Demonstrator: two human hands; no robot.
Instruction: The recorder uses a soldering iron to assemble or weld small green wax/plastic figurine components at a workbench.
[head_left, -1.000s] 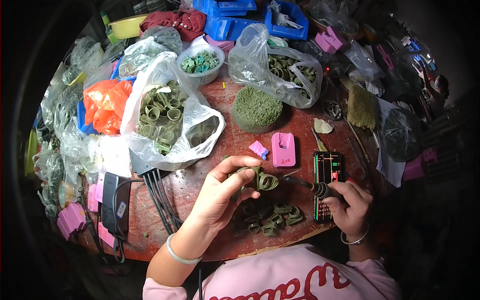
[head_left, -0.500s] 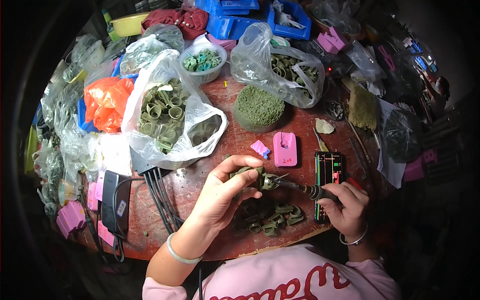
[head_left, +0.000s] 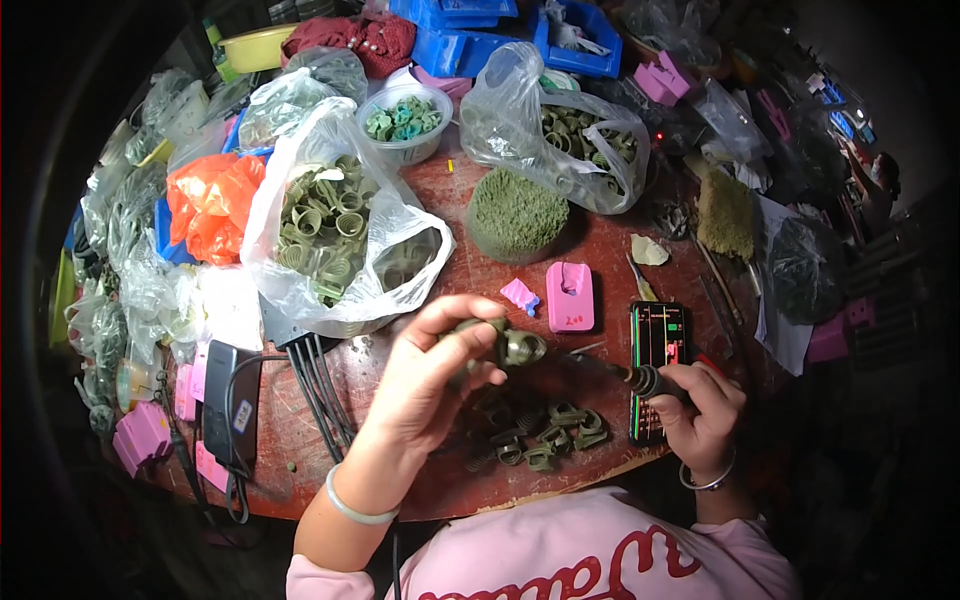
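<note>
Dark green and ringed, a small piece [head_left: 524,347] is pinched between the thumb and fingers of the left hand [head_left: 432,372], above the reddish table [head_left: 448,205]. The right hand [head_left: 704,408] grasps the handle of a thin tool [head_left: 643,381], whose tip points toward this piece; they appear apart. Similar green pieces [head_left: 555,435] lie near the table's close edge. Red handwriting marks the pink block [head_left: 569,302], one small white label [head_left: 242,418] is on the black box [head_left: 224,395], and red script letters cross the pink shirt [head_left: 520,555]. The phone [head_left: 652,322] screen has writing too small to read.
</note>
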